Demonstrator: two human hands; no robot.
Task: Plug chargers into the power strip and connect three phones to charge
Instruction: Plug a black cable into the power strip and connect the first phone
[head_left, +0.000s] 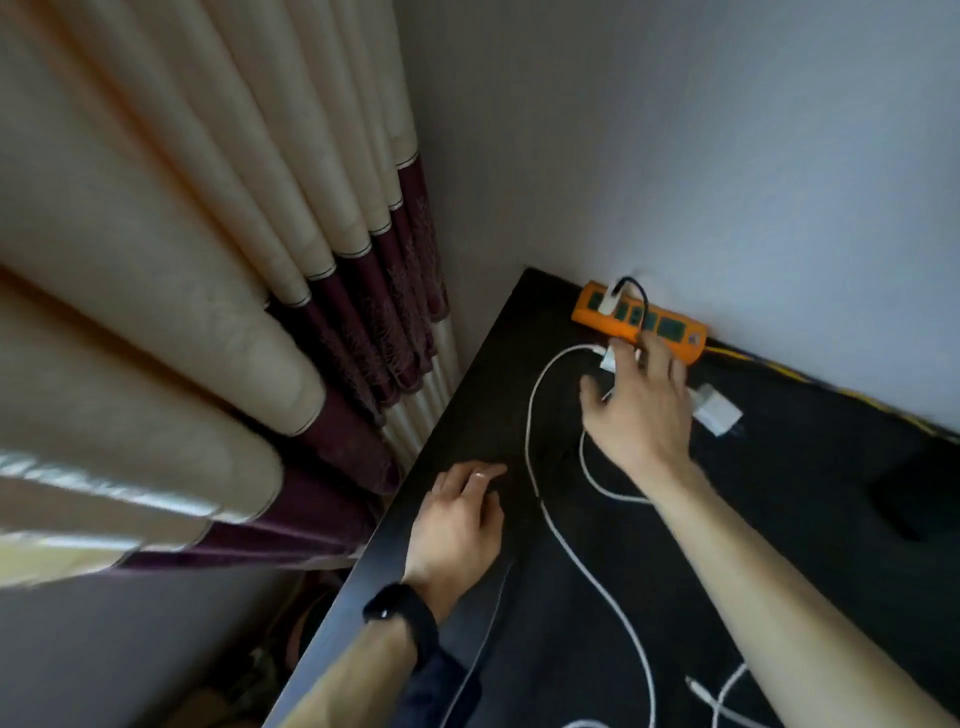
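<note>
Under the right hand (641, 410) (just beside the power strip (670, 325)): a charger (608, 360).

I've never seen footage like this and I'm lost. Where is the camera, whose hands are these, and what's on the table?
There's no machine here. One camera sits on a person's head and looks down at their own two hands. The dark table holds an orange power strip against the wall, with one white charger plugged into it. The right hand reaches toward the strip, its fingers over a second white charger; whether they grip it is unclear. A third charger lies beside that hand, and white cables trail across the table. The left hand, with a black watch on its wrist, rests flat on the table.
</note>
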